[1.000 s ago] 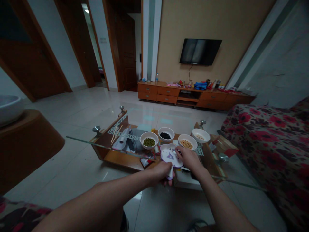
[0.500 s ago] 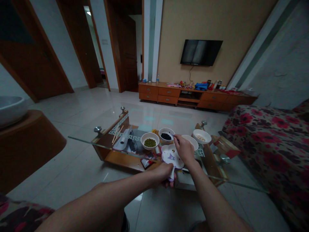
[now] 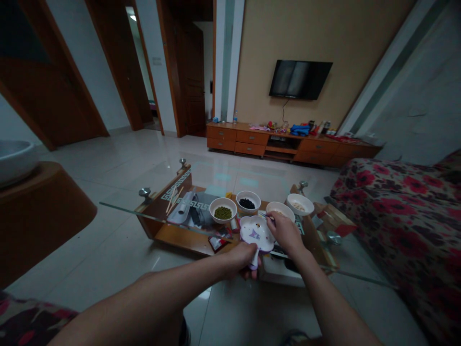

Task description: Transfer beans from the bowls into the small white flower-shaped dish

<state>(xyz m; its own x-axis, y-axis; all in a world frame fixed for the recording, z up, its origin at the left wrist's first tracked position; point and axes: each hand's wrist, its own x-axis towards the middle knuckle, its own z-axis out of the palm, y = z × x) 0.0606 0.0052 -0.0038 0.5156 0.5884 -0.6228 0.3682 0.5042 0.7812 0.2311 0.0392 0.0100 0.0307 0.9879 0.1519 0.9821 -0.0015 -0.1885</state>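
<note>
My left hand (image 3: 240, 257) is closed around the handle of a white scalloped dish (image 3: 265, 236) with purple trim and a purple cartoon print, held at the table's near edge. Between the fingers of my right hand (image 3: 287, 234) are thin tweezers (image 3: 264, 215), their tips pointing left above the dish's far rim. Whether the tips grip anything is too small to tell. Beyond the dish stand a bowl (image 3: 212, 215) of green beans (image 3: 223, 213) and a bowl (image 3: 248, 194) of black beans (image 3: 247, 204). My right hand partly covers a third white bowl (image 3: 280, 205); another bowl (image 3: 299, 197) with pale pieces stands right of it.
The bowls stand on a glass coffee table (image 3: 126, 207) with metal fittings. Chopsticks (image 3: 174, 201), a red packet (image 3: 217, 243) and a cardboard box (image 3: 334, 219) show around or beneath the glass. A flowered sofa (image 3: 389, 192) is at right, a TV cabinet (image 3: 252, 138) beyond.
My right hand has moved right and slightly toward me, bringing the tweezers from the black bean bowl to above the dish's far edge. My left hand keeps the dish in place.
</note>
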